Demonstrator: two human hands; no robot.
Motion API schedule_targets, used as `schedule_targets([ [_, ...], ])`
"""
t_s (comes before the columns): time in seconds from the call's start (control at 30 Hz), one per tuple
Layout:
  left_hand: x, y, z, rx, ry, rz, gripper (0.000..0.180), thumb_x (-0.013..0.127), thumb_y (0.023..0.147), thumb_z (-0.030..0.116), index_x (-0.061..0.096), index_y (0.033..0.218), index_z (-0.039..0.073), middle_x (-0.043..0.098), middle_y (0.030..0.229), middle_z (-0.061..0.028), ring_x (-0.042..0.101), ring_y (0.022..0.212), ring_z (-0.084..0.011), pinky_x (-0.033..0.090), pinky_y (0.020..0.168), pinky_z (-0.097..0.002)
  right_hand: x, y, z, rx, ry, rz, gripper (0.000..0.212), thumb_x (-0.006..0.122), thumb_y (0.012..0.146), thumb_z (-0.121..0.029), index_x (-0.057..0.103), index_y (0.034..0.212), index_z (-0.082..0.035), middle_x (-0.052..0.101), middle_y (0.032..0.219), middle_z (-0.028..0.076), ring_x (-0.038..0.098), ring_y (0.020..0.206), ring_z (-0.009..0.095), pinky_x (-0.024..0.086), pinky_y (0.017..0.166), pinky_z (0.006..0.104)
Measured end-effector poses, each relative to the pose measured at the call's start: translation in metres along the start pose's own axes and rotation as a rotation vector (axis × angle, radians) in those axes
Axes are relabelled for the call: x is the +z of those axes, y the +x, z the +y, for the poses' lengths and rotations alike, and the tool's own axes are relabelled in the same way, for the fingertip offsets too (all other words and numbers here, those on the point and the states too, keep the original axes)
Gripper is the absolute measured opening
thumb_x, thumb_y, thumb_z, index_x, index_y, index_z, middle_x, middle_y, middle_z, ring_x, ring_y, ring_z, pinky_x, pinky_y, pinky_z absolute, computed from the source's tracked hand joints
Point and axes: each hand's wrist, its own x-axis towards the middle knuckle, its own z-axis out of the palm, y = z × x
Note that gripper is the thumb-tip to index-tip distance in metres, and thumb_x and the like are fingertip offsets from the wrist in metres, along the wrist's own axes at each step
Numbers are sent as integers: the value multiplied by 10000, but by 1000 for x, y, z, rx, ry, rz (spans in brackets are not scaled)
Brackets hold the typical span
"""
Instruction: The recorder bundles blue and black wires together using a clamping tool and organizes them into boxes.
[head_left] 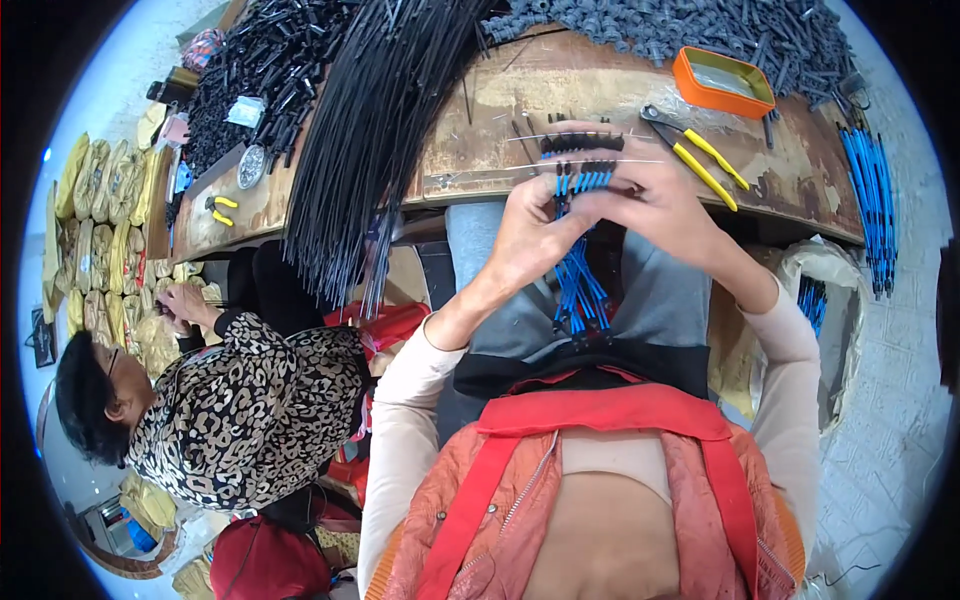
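Pliers [703, 176], orange tin [716, 98] near right hand [655, 190]

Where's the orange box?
In the head view, the orange box is at the upper right on the wooden table, between the grey pieces and the bigger yellow-handled pliers.

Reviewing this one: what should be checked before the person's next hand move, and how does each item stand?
1. Left hand at the blue-and-black rods: ok.
2. Right hand at the same rods: ok.
3. Lower rod ends lined up: not ok, they splay and cross.
4. Firmness of the grip: cannot tell.
5. Larger yellow-handled pliers lying on the table: ok.
6. Orange tin standing upright, open: ok.
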Motion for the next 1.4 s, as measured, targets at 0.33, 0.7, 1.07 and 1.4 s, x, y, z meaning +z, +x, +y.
schedule_targets([
  [0.33, -19, -30, -52, 64, -882, 460, 413, 616, 915, 43, 507, 1314, 56, 662, 1139, -139, 654, 1048, -271, 505, 969, -361, -1, 44, 0, 291, 369, -51, 261, 620, 952, -187, 673, 1129, -3, 691, 947, 16, 620, 852, 49, 504, 756, 226],
  [0.7, -45, 24, -22, 463, 1003, -133, 664, 820, 642, 251, 602, 1265, 175, 548, 1355, -108, 434, 1332, -341, 371, 1101, -461, 31, 8, 11, 105, 195, -32, 219, 641, 888, -211, 721, 1034, -67, 688, 1037, 103, 615, 964, 276, 468, 872, 357],
  [1.07, -44, 29, -21, 480, 1229, -256, 635, 797, 629, 226, 641, 1239, 145, 521, 1391, -110, 467, 1309, -300, 388, 1097, -423, -30, -22, 43, -6, 620, 576, 332, 569, 971, -184, 558, 1228, 27, 635, 1168, 135, 618, 1031, 213, 471, 897, 328],
  [1.4, -36, 31, -16, 448, 1208, -239, 527, 784, 711, 284, 673, 1203, 132, 553, 1356, -127, 494, 1291, -304, 388, 1096, -429, -205, 4, 184, 277, -709, -155, 155, 667, 782, -65, 667, 915, 16, 674, 882, 172, 640, 732, 255, 498, 686, 343],
])
